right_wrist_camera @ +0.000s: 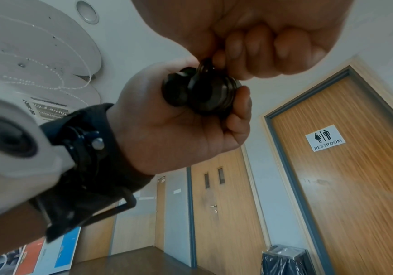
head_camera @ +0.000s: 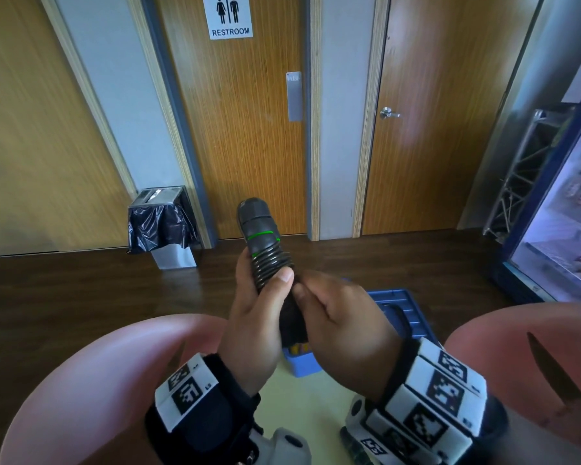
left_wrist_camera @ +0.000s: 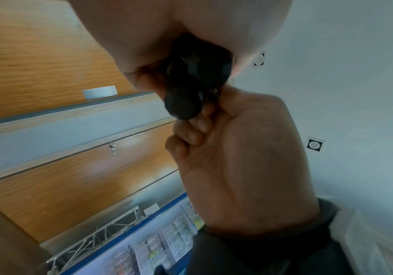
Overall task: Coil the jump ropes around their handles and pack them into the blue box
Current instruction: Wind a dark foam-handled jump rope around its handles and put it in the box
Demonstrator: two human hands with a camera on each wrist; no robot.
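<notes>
A black jump rope with green rings point(head_camera: 264, 243) is held upright before me, its two handles side by side and the cord coiled tightly around them. My left hand point(head_camera: 259, 313) grips the handles from the left, thumb pressed on the coils. My right hand point(head_camera: 336, 317) pinches the cord at the coil's lower right edge; in the right wrist view its fingers point(right_wrist_camera: 249, 46) curl over the cord on the handle ends point(right_wrist_camera: 200, 89). In the left wrist view the handle butts point(left_wrist_camera: 186, 100) poke out between both hands. The blue box point(head_camera: 403, 310) lies open on the floor, mostly hidden behind my right hand.
My knees in pink point(head_camera: 98, 380) frame the view low down. A bin with a black liner point(head_camera: 163, 226) stands by the restroom door point(head_camera: 245, 129). A glass-fronted fridge point(head_camera: 564, 213) and a metal truss point(head_camera: 517, 182) stand at the right. Dark wood floor point(head_camera: 81, 290) lies ahead.
</notes>
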